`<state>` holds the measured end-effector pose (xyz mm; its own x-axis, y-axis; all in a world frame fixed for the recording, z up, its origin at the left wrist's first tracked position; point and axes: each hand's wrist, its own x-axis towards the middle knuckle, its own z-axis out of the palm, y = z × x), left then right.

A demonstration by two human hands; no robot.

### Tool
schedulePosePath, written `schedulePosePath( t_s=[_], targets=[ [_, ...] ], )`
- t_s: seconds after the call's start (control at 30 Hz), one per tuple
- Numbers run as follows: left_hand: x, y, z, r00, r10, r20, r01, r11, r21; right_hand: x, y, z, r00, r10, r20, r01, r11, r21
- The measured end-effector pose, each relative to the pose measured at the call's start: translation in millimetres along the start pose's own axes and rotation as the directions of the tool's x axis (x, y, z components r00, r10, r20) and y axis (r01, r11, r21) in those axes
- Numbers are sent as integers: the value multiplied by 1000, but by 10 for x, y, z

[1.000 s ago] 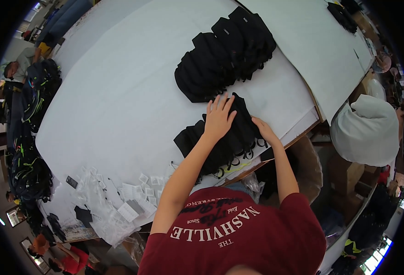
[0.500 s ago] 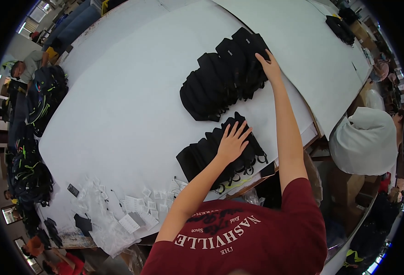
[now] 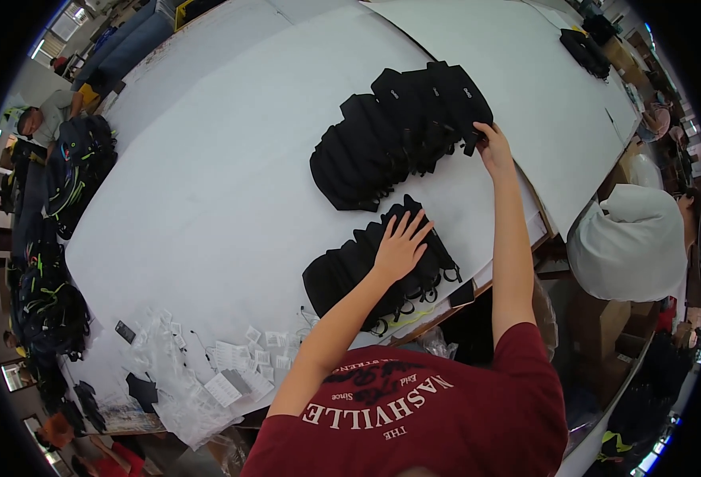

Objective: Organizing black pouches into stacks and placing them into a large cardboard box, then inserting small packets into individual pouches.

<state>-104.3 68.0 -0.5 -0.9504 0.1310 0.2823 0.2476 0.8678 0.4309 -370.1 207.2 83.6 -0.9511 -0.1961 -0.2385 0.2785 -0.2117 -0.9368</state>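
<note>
Seen from the head camera, a person in a dark red T-shirt (image 3: 446,413) works at a broad white surface (image 3: 191,199), where black fabric pouches lie in two overlapping rows. The right hand (image 3: 484,133) pinches the lower corner of the end pouch (image 3: 460,86), the rightmost in the far row (image 3: 358,143), with thumb and fingers closed on the cloth. The left hand (image 3: 400,248) lies palm down with fingers spread across the near row (image 3: 331,282), touching its upper side and gripping nothing that can be seen.

The pouches look light and soft, padded enough to hold a shape but apt to bend when lifted by one corner; whether anything is inside cannot be told. The matt cloth should offer good friction and little risk of breakage. A pouch on its own seems best taken by an edge or a lower corner, as here, while a whole row would call for a flat palm on each end, since the overlapping pieces could fan out and slide. Cord-like loops (image 3: 452,276) along the near row's lower edge offer another hold, though they could snag on a neighbor.
</note>
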Motion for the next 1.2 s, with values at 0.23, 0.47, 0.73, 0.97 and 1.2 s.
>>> schedulePosePath(
  t_s=[0.23,0.47,0.73,0.97,1.2],
  targets=[
    [38,3,-1,1000,-19,14,20,1000,-20,-1283,681,-617,967,-247,63,248,852,-462],
    [146,186,-23,999,33,-2,-33,999,-10,-2124,1260,-644,986,-93,137,166,512,-843],
    [139,186,109,999,-23,-38,23,1000,7,-1965,1122,-458,967,-60,246,251,365,-896],
    [129,163,116,999,-32,-22,30,997,-66,-1421,811,-826,944,103,312,222,501,-837],
    [73,136,125,999,-43,-34,41,998,-38,-27,199,504,975,-199,-100,96,780,-618]
  ],
)
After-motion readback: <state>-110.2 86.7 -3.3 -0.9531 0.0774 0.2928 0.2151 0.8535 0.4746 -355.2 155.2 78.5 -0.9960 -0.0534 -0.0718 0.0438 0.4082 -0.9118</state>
